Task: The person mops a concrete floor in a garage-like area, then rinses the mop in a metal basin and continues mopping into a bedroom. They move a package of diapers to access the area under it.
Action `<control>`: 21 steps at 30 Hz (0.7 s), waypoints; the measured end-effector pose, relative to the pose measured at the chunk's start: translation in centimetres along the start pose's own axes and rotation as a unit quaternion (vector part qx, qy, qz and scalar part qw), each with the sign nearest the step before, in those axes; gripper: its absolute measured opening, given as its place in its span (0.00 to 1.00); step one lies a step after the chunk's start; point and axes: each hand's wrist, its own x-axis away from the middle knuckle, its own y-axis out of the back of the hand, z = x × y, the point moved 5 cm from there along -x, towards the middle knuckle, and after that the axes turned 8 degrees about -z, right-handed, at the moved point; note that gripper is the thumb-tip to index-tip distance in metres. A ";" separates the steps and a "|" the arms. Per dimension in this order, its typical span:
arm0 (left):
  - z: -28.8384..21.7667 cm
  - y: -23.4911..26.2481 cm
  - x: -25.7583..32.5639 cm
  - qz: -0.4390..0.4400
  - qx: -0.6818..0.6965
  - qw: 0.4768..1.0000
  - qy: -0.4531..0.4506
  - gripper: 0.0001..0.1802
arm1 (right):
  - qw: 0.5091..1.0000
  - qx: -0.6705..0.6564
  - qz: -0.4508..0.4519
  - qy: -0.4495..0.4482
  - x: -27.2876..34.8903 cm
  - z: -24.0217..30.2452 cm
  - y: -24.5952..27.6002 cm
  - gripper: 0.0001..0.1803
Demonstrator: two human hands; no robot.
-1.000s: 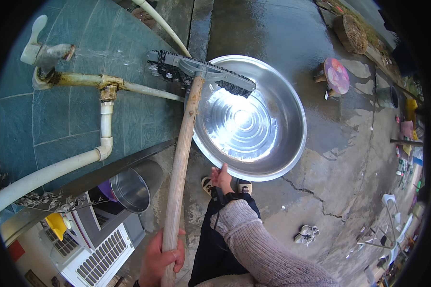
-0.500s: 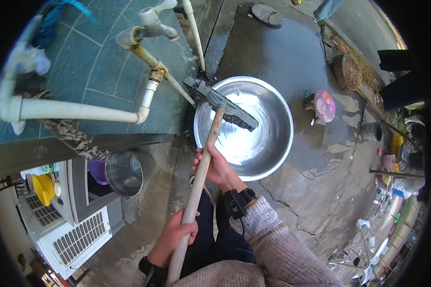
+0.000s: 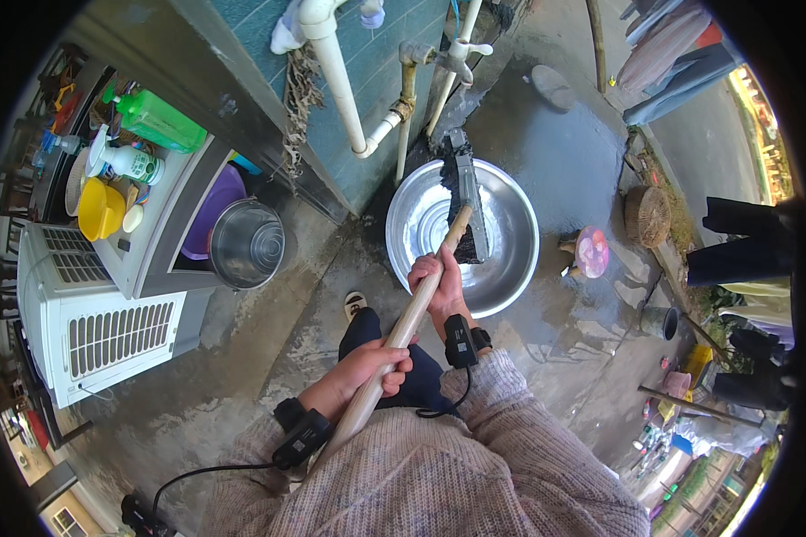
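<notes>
The right hand [image 3: 441, 285] is clenched around the upper part of a long wooden handle [image 3: 403, 336], close to where it meets the head of a broom or scrubbing brush [image 3: 465, 208]. The left hand [image 3: 367, 369] grasps the same handle lower down, nearer the body, fingers wrapped over the top. Both wrists carry black strapped devices, and a black cable runs from the left one.

The brush head, dark and bristly, lies inside a large shiny metal basin [image 3: 501, 268] that stands on the wet concrete floor [image 3: 564, 170]. The head rests against the far inner side of the basin, tilted, with the handle rising out over the near rim.

Just behind the basin, white pipes [image 3: 336, 72] and a tap [image 3: 457, 49] run down a teal tiled wall [image 3: 269, 22]. To the left, a metal bucket [image 3: 247, 243] sits beside a purple tub [image 3: 213, 201]. A white unit with vent slats [image 3: 107, 327] stands further left, with a green bottle [image 3: 161, 121] and a yellow cup [image 3: 98, 208] on the shelf above it. A small pink stool [image 3: 591, 251] stands just right of the basin.
</notes>
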 end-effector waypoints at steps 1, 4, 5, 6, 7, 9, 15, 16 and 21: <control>0.1 0.1 0.1 0.011 0.024 1.000 0.008 0.21 | 0.998 0.037 -0.053 0.026 0.4 0.0 0.1 0.18; 0.0 0.5 0.1 0.005 0.009 1.000 0.007 0.19 | 0.980 0.150 -0.110 0.072 1.4 -0.4 -0.1 0.16; 0.0 0.7 0.2 0.006 0.003 1.000 0.007 0.17 | 0.972 0.183 -0.121 0.083 1.6 -0.6 -0.1 0.16; -0.2 0.9 0.2 0.000 -0.016 1.000 -0.002 0.17 | 0.964 0.206 -0.144 0.088 1.6 -0.8 0.1 0.16; -0.4 1.1 0.3 -0.003 -0.030 1.000 -0.004 0.17 | 0.957 0.228 -0.151 0.099 1.7 -1.0 0.2 0.16; -1.0 1.6 0.4 -0.003 -0.044 0.999 -0.003 0.15 | 0.947 0.245 -0.172 0.120 1.5 -1.3 0.3 0.15; -3.2 3.6 1.0 0.021 -0.044 0.998 0.035 0.15 | 0.933 0.248 -0.211 0.153 0.4 -2.8 -0.3 0.15; -3.7 4.0 1.1 0.021 -0.044 0.998 0.039 0.15 | 0.937 0.239 -0.207 0.150 0.2 -3.2 -0.6 0.15; -5.3 4.8 1.8 0.047 -0.045 0.996 0.065 0.14 | 0.927 0.208 -0.239 0.199 0.1 -4.0 -1.5 0.15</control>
